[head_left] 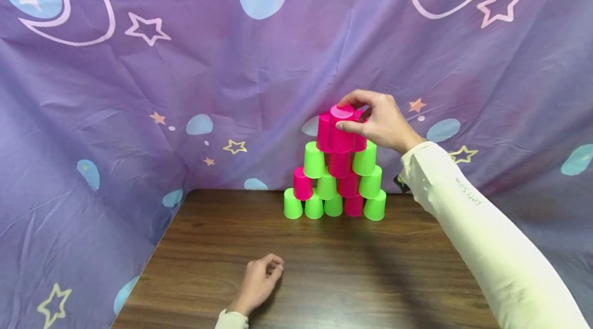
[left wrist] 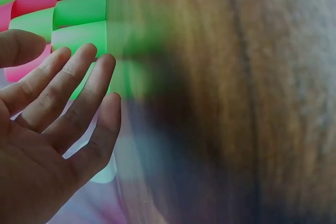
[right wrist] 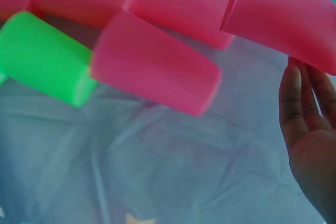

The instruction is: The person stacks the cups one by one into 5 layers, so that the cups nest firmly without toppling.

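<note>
My right hand [head_left: 382, 120] pinches a pink cup [head_left: 342, 136], base up, between thumb and fingers. This cup is at the top of a pyramid of upside-down cups, in front of two pink cups [head_left: 323, 136] in its upper row. In the right wrist view a gap separates the held cup [right wrist: 286, 14] from the stacked pink cup [right wrist: 157, 64]. Under the upper row come a row of green [head_left: 314, 160] and pink cups, then two wider mixed rows. My left hand [head_left: 259, 280] is low over the table, fingers loosely bent and holding nothing; its palm [left wrist: 37, 166] shows in the left wrist view.
The pyramid's bottom row, mostly green cups [head_left: 293, 204], stands near the back edge of a brown wooden table [head_left: 222, 246]. A purple cloth [head_left: 259, 71] with stars and moons hangs behind and at the sides. A dark object [head_left: 400, 184] shows beside the right sleeve.
</note>
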The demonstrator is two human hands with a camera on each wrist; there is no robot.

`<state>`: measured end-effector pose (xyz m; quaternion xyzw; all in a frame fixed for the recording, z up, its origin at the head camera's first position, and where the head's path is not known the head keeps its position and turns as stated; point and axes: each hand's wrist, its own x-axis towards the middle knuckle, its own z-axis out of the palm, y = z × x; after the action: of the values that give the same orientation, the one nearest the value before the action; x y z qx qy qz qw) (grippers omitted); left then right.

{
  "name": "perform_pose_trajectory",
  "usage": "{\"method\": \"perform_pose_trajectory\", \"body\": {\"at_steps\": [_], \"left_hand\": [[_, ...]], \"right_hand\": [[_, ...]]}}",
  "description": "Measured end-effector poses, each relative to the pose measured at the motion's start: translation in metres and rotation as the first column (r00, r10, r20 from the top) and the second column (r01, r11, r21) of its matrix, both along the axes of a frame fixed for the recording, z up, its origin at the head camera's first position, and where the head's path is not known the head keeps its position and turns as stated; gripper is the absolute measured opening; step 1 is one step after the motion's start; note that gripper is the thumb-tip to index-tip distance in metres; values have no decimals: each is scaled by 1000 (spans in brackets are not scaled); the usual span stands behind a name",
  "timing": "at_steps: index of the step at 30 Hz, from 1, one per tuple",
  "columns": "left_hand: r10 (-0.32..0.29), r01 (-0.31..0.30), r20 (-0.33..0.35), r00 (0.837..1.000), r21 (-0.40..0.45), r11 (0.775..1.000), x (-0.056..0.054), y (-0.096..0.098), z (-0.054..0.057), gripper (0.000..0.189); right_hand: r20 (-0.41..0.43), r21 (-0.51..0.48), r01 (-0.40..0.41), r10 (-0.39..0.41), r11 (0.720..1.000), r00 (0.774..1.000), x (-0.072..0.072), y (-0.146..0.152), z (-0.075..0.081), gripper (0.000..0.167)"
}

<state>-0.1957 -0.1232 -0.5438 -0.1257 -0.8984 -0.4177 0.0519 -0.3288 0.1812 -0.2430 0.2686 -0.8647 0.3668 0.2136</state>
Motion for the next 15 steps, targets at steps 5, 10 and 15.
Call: {"method": "perform_pose_trajectory", "body": {"at_steps": [5,10,15], "left_hand": [[-6,6,-18,1000,2,1000,2,0,0,11],[-4,4,10,1000,9,1000,6,-1,-4,10],[15,-15,31,999,9,1000,7,-3,-5,9]], "right_hand": [[-31,28,40,-39,999,999,-9,-1,20,32],[-37,40,121,-120,992,992,-17,-3,36,32],[-20,25,216,-216,976,976,-25,-4,45,35]]}}
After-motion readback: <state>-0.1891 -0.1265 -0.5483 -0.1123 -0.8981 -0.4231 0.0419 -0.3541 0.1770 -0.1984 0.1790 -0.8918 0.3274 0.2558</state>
